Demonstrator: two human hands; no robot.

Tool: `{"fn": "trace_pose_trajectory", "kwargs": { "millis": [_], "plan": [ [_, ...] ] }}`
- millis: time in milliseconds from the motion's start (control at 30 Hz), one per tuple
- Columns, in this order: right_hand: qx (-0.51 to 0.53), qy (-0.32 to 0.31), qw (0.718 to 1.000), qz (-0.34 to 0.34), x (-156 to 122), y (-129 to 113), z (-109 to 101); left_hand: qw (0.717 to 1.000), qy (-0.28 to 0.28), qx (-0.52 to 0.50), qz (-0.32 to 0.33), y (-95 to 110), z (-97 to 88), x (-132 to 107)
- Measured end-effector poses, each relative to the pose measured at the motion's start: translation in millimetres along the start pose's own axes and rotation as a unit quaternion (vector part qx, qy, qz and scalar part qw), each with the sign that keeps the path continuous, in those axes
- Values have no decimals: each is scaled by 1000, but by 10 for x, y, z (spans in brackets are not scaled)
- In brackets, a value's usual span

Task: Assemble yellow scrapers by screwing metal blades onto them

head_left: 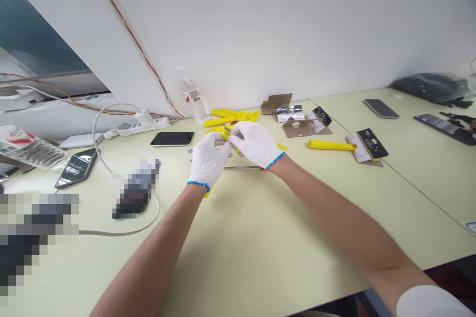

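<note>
At the centre of the frame, the left hand (208,161) and right hand (256,144), both in white knit work gloves with blue cuffs, meet above the pale yellow desk (241,223). Their fingers are curled closed on a small yellow plastic piece (226,133), with a grey metal edge showing beside it. Both hands are grasping it, though the gloves hide exactly where each fingertip bears. A thin metal strip (241,167) lies on the desk just below the hands.

Beyond them, a bunch of yellow handles (230,118) sits loosely together at upper centre. As far as the desk shows, most of the yellow pieces lie gathered there, while one yellow handle (330,145) lies apart to the right, its end touching a white and black card pack (366,146). The handles are bright, smooth and rod-like, with rounded ends. Brown card backings (297,128) and a silver foil piece (289,113) lie scattered near the far edge.

At left, a black smartphone (172,138) lies just beside a white power strip (143,128), and a clear plastic water bottle (192,96) stands against the wall. Two objects at lower left are too blurred to tell.
</note>
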State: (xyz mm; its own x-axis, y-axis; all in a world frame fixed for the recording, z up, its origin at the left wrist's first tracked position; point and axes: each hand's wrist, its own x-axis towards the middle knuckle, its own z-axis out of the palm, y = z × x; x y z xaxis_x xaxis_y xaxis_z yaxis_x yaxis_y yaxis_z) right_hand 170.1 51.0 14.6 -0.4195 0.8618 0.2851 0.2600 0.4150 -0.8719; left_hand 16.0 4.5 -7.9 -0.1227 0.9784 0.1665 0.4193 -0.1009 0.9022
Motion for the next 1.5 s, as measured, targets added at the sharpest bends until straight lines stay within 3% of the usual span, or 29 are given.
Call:
{"fn": "trace_pose_trajectory", "kwargs": {
  "millis": [167, 567, 700, 833, 967, 1067, 1167, 1267, 1333, 1500],
  "plan": [
    [3, 24, 1000, -12, -51, 36, 11, 1000, -5, 10, 9, 7, 26, -21],
    [-96, 89, 988, 77, -180, -42, -30, 996, -63, -67, -23, 123, -28, -29],
    [-111, 106, 983, 98, -187, -80, -61, 991, -61, -94, -69, 159, -30, -42],
    [-141, 103, 980, 100, -179, -98, -100, 972, -110, -158, -135, 107, -24, -35],
    [-201, 114, 970, 76, -180, -141, -269, 961, -119, -207, -143, -11, -28, -11],
    [-320, 58, 940, 104, -299, -177, -477, 961, -113, -205, -145, -108, -47, 21],
    [-438, -56, 883, 158, -544, -124, -629, 965, -86, -195, -151, -164, -76, 52],
    [-488, -150, 841, 180, -791, 51, -659, 975, -66, -159, -142, -132, -104, 54],
    [-477, -190, 842, 166, -903, 179, -652, 983, -48, -121, -125, -66, -123, 40],
    [-347, -216, 899, 156, -1099, 246, -855, 995, 6, -48, -86, 90, -197, 25]
  ]
}}
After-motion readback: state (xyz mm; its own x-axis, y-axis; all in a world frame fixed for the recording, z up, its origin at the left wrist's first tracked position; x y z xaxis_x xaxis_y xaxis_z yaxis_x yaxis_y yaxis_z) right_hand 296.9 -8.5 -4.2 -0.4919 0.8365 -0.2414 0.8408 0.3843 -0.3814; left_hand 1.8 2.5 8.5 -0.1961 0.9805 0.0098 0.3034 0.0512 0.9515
